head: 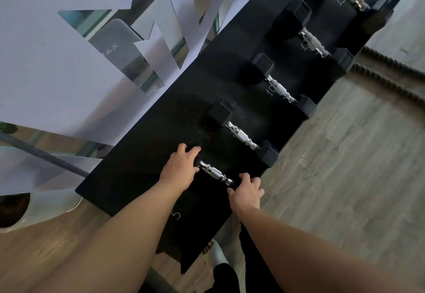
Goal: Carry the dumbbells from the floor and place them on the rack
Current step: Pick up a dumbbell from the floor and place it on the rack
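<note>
The left grip (181, 166) and right grip (247, 191) each hold one end of a dumbbell (216, 173) on the rack (138, 166); beyond them, four more dumbbells lie.

- Nearest dumbbell (215, 173): black heads, knurled chrome handle, lying flat on the rack (142, 159) at its near end.
- Four more dumbbells (241, 135) lie parallel in a row farther along the black rack.
</note>
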`<action>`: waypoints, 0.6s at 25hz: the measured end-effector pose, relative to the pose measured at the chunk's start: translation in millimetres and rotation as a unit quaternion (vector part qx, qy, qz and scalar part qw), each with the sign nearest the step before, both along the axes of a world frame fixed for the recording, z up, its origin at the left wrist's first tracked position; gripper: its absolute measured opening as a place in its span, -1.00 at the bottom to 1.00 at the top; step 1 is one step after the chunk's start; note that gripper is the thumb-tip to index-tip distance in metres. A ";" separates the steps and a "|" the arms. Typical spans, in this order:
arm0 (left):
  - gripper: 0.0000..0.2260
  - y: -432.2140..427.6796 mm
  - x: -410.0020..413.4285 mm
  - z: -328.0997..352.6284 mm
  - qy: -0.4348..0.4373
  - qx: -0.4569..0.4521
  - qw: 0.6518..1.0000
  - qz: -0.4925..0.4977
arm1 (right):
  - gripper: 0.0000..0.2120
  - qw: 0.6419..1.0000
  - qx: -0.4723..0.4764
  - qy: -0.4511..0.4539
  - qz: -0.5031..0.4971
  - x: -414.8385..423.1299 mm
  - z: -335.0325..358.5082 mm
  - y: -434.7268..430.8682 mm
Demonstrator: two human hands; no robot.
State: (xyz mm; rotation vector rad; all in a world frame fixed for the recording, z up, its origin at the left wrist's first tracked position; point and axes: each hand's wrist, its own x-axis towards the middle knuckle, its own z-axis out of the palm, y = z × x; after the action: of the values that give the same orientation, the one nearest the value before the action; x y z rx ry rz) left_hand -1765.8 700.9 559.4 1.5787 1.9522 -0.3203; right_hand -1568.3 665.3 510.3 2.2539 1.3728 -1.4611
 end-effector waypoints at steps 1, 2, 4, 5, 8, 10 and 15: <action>-0.41 0.0 -1.4 0.2 0.000 0.004 1.000 -0.015 | -0.45 1.000 -0.007 0.003 -0.007 -2.8 0.8 -4.4; -0.41 0.0 -3.1 0.2 0.004 0.007 0.999 -0.037 | -0.44 1.000 -0.015 0.006 -0.014 -5.9 1.2 -11.4; -0.42 -1.2 -7.5 -0.3 0.013 0.005 0.997 -0.078 | -0.43 1.000 -0.018 0.016 -0.015 -11.9 2.8 -28.6; -0.42 -2.4 -9.6 0.0 0.017 0.001 0.996 -0.082 | -0.43 1.000 -0.012 0.022 -0.002 -12.8 2.9 -35.1; -0.41 -1.6 -11.4 0.1 0.022 -0.001 0.997 -0.078 | -0.36 0.999 0.001 0.048 0.019 -2.8 -3.6 -33.1; -0.41 -0.7 -10.5 0.5 0.020 -0.002 0.997 -0.076 | -0.27 0.998 -0.004 0.055 0.003 3.7 -5.0 -22.3; -0.41 0.4 -9.3 -0.2 0.019 -0.014 0.998 -0.058 | -0.11 0.990 -0.059 0.025 0.123 -2.7 -6.9 -0.5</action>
State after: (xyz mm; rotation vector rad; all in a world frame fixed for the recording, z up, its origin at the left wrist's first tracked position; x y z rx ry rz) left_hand -1775.1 701.2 559.2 1.6813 1.8806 -0.4268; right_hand -1571.0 664.8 503.3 1.9122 1.4734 -1.4807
